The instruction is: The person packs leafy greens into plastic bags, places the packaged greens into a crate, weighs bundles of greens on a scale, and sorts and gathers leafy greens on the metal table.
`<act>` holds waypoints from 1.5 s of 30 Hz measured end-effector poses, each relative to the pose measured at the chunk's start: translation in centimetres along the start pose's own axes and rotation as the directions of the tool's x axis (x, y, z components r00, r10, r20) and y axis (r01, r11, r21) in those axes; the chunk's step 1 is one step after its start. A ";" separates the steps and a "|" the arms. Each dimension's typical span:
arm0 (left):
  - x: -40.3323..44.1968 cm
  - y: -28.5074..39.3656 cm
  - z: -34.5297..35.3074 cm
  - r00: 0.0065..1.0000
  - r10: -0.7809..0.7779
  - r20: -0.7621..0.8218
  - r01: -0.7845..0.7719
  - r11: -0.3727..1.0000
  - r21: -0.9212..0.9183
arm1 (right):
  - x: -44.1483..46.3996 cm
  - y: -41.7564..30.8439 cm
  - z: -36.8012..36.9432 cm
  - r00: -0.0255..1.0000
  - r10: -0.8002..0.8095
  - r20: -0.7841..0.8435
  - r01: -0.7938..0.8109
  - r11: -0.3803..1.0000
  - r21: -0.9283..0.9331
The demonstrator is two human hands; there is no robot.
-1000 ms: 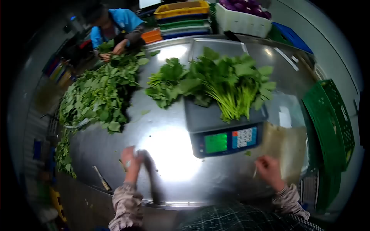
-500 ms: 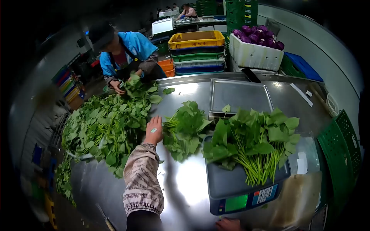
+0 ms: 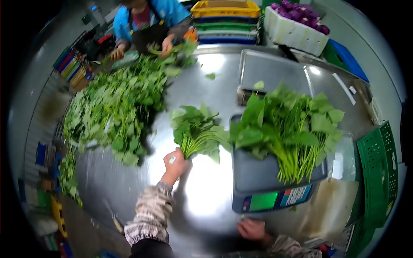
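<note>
My left hand (image 3: 175,161) is closed round the stem ends of a small bunch of leafy greens (image 3: 195,129), whose leaves fan away from me on the steel table. Near the front of the digital scale (image 3: 263,202), my right hand (image 3: 251,229) rests low with its fingers curled; I see nothing in it. A larger bunch of leafy greens (image 3: 297,129) lies on the scale's dark tray (image 3: 254,172), stems pointing toward me. To the left spreads a big heap of the same greens (image 3: 112,107).
Across the table a person in a blue top (image 3: 174,13) handles greens at the heap. A flat metal tray (image 3: 275,71) sits behind the scale. A knife (image 3: 116,223) lies front left. Green crates (image 3: 378,172) stand right; purple cabbages (image 3: 301,15) fill a white box.
My left hand has closed on the small bunch's stems and drawn them toward me, away from the heap. My right hand has come further into view. The head view has tilted down.
</note>
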State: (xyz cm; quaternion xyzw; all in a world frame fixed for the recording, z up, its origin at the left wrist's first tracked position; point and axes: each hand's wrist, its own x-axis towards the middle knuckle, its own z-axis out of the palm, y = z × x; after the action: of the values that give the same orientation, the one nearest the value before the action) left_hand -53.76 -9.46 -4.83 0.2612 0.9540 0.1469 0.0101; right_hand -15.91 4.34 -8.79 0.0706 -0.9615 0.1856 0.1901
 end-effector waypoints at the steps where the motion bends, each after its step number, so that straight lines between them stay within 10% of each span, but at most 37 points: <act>1: -4.2 0.1 -0.5 0.984 -0.150 0.093 0.144 0.987 0.064 | 0.9 0.0 -0.8 0.994 -0.102 0.035 0.104 0.993 -0.060; 3: -11.9 2.3 -2.2 0.856 -0.409 0.316 0.443 0.895 -0.042 | 2.0 -2.4 -0.3 0.918 0.385 0.095 -0.397 0.887 0.237; 7: -22.5 6.1 -1.3 0.800 -0.452 0.394 0.574 0.767 -0.285 | 6.3 -7.1 1.1 0.831 0.399 0.388 -0.551 0.501 0.667; 10: -25.4 6.5 -1.6 0.767 -0.415 0.489 0.637 0.402 -0.658 | 7.0 -7.8 0.4 0.674 0.296 0.676 -0.728 0.113 0.676; 16: -27.0 6.3 -2.5 0.709 -0.187 0.680 0.652 -0.194 -0.733 | 6.7 -7.5 -0.5 0.653 0.355 0.668 -0.712 -0.012 0.702; 23: -27.5 6.3 -0.9 0.725 -0.061 0.686 0.651 -0.267 -0.711 | 5.0 -7.0 -1.4 0.622 0.404 0.670 -0.743 0.036 0.668; 28: -28.0 8.3 -2.8 0.724 -0.115 0.680 0.679 -0.053 -0.732 | 5.2 -6.7 -1.1 0.639 0.428 0.639 -0.743 0.128 0.657; 37: -29.5 7.5 -2.2 0.684 -0.201 0.701 0.610 -0.369 -0.701 | 2.1 -5.1 0.5 0.680 0.472 0.561 -0.653 0.042 0.756; 43: -30.1 8.8 -1.6 0.712 -0.222 0.666 0.583 -0.341 -0.737 | 4.2 -7.8 -2.1 0.807 0.586 0.079 -0.568 0.733 0.374; 45: -30.0 9.2 -1.9 0.735 -0.222 0.641 0.574 -0.301 -0.762 | 5.5 -7.9 -2.2 0.796 0.546 0.261 -0.605 0.708 0.364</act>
State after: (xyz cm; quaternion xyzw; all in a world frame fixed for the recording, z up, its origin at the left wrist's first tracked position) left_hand -23.54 -17.49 -2.09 -0.1663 0.5336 0.7461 0.3618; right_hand -18.54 -2.48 -2.12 -0.1809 -0.8802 0.4373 0.0376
